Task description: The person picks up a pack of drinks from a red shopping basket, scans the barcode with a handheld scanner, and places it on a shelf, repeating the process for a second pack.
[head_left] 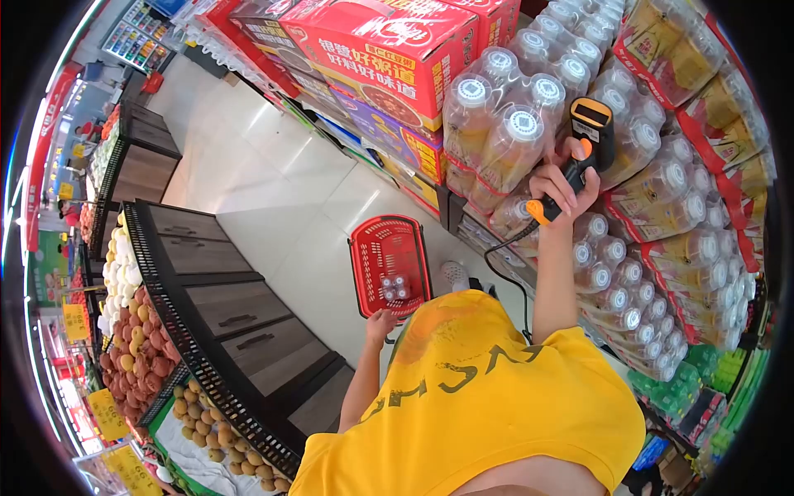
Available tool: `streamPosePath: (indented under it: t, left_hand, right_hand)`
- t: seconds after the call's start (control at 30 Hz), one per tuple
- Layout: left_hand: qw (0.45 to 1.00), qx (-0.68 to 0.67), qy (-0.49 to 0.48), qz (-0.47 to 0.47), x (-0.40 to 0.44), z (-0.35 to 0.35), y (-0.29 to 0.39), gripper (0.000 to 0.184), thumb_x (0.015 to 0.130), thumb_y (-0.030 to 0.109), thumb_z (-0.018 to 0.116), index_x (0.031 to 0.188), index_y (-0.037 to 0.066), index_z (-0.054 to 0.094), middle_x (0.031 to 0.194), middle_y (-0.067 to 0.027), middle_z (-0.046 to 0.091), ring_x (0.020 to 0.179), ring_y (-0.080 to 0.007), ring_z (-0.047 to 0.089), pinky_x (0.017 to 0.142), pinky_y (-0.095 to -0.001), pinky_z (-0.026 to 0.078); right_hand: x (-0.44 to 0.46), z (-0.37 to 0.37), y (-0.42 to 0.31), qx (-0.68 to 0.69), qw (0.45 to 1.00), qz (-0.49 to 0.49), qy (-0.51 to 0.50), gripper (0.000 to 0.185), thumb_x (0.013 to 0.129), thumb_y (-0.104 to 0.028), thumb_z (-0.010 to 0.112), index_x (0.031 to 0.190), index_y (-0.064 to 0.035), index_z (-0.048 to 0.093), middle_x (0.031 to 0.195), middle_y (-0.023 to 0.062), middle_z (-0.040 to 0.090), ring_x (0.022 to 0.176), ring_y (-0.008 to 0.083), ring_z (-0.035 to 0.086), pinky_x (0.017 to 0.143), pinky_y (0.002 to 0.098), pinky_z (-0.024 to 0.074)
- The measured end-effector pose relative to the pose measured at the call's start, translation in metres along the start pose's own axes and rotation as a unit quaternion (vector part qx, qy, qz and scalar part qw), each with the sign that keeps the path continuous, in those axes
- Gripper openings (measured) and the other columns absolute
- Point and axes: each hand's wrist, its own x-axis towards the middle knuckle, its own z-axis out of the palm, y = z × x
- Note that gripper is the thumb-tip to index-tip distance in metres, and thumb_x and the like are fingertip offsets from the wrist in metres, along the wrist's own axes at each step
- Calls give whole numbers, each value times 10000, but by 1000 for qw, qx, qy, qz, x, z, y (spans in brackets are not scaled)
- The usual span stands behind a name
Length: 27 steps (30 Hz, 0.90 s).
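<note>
My right hand (566, 183) is wrapped round the grip of a black and orange barcode scanner (592, 132), held up in front of shrink-wrapped drink bottles (513, 132) with white caps. A black cable (495, 263) hangs from the scanner's lower end and loops down beside my yellow shirt. At the near edge of a red shopping basket (357, 273), the fingers of my left hand (380, 323) are closed on its rim or handle; which of the two is partly hidden. Inside the basket lies a small pack of clear bottles (394, 288) with white caps.
Red boxed goods (389, 50) and stacked bottle packs (662, 198) line the right side. On the left stands a dark wooden produce stand (227, 306) with onions (136, 355) and round brown fruit (207, 426). A tiled floor (273, 165) runs between them.
</note>
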Motion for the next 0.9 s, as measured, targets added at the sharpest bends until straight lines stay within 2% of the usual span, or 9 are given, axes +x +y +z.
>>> streamPosePath:
  t: [0.07, 0.17, 0.27, 0.4, 0.5, 0.57, 0.73, 0.87, 0.9]
  left_hand:
    - [999, 30, 25, -24, -8, 2, 0, 278, 928, 271, 543, 1004, 11, 603, 826, -64, 654, 664, -129, 617, 549, -229, 449]
    - [998, 34, 46, -41, -13, -2, -5, 307, 919, 305, 552, 1024, 21, 604, 873, -69, 670, 715, -145, 648, 574, -246, 463]
    - [998, 22, 49, -42, -15, -4, -14, 305, 916, 300, 550, 1031, 23, 603, 878, -72, 671, 739, -150, 658, 586, -249, 470]
    - [998, 31, 58, -15, -20, 4, -14, 273, 916, 258, 533, 1014, 13, 603, 870, -75, 666, 738, -150, 658, 592, -244, 473]
    - [998, 54, 16, 39, -13, 8, -5, 271, 915, 225, 515, 1008, -15, 601, 854, -74, 664, 729, -148, 655, 587, -236, 467]
    - [998, 8, -25, 54, -12, 14, 12, 316, 950, 267, 495, 1035, -20, 595, 961, -130, 667, 842, -212, 670, 669, -272, 516]
    - [967, -148, -206, 16, -87, 71, 158, 495, 945, 388, 446, 1243, -6, 485, 1111, -224, 606, 1042, -314, 613, 832, -410, 531]
    - [832, -304, -464, 35, -138, 105, 241, 649, 945, 497, 364, 1407, 45, 312, 1319, -222, 483, 1133, -361, 557, 941, -478, 477]
    - [776, -381, -497, 72, -148, 110, 248, 664, 944, 508, 354, 1418, 46, 297, 1369, -202, 444, 1139, -362, 554, 946, -472, 475]
  right_hand:
    - [10, 6, 7, 31, 999, 0, -20, 214, 819, -91, 601, 999, -25, 506, 1265, 205, 427, 454, 111, 515, 447, 199, 505]
    - [19, 9, 10, 72, 997, 1, -34, 355, 809, -46, 602, 1154, 18, 542, 1335, 264, 404, 464, 118, 539, 464, 206, 544]
    - [24, 7, 10, 100, 994, 6, -45, 497, 808, -27, 582, 1293, 20, 483, 1454, 318, 229, 458, 118, 532, 458, 203, 532]
    - [21, 11, 11, 57, 998, -5, -10, 501, 814, -51, 566, 1299, 31, 471, 1457, 307, 243, 445, 110, 509, 446, 207, 496]
    - [19, 16, 18, 0, 1000, 5, -9, 512, 811, -71, 569, 1302, 30, 466, 1474, 292, 223, 440, 110, 500, 448, 210, 493]
    - [12, 18, 21, -45, 997, 43, -54, 521, 826, -82, 533, 1328, 13, 430, 1499, 299, 120, 492, 110, 538, 488, 232, 504]
    - [-12, 53, 32, -60, 980, 130, -142, 534, 828, -74, 549, 1324, 30, 381, 1493, 305, 122, 495, 137, 574, 456, 249, 507]
    - [-21, 85, 38, -95, 915, 357, -165, 451, 826, -64, 577, 1251, -4, 439, 882, 202, 591, 500, 178, 570, 459, 292, 496]
    - [-28, 86, 43, -83, 901, 402, -139, 458, 836, -77, 580, 1265, -7, 435, 830, 173, 597, 521, 170, 567, 519, 303, 501]
